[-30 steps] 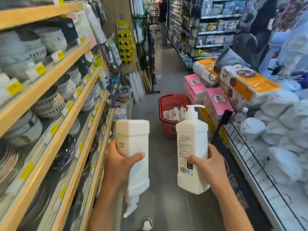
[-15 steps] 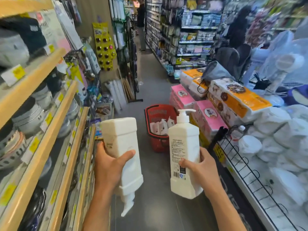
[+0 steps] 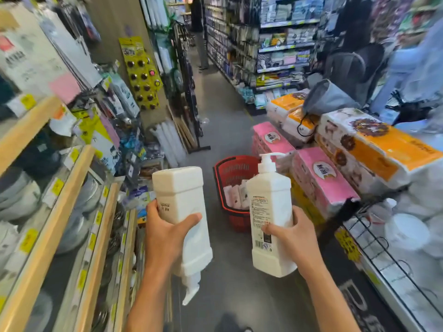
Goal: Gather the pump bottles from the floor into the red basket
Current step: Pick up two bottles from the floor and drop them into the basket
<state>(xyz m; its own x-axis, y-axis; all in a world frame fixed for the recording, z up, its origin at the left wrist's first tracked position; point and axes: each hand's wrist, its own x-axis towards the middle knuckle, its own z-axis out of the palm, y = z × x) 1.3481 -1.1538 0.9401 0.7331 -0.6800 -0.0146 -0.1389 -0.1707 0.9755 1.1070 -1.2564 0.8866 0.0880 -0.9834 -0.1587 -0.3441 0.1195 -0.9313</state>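
Note:
My left hand (image 3: 165, 233) grips a white pump bottle (image 3: 183, 207) held upside down, its pump head pointing at the floor. My right hand (image 3: 291, 233) grips a second white pump bottle (image 3: 269, 212) upright, label facing me, pump on top. Ahead on the aisle floor stands the red basket (image 3: 231, 171), partly hidden behind the upright bottle. Several white pump bottles (image 3: 236, 195) lie inside it.
Wooden shelves (image 3: 55, 207) with bowls and plates line the left side. Pink and orange tissue packs (image 3: 318, 173) are stacked right of the basket. A wire rack (image 3: 383, 243) of white goods runs along the right. A person's legs (image 3: 201, 51) stand far down the aisle.
I have walked forward down the aisle with both bottles held the same way. The red basket is nearer and sits lower in view.

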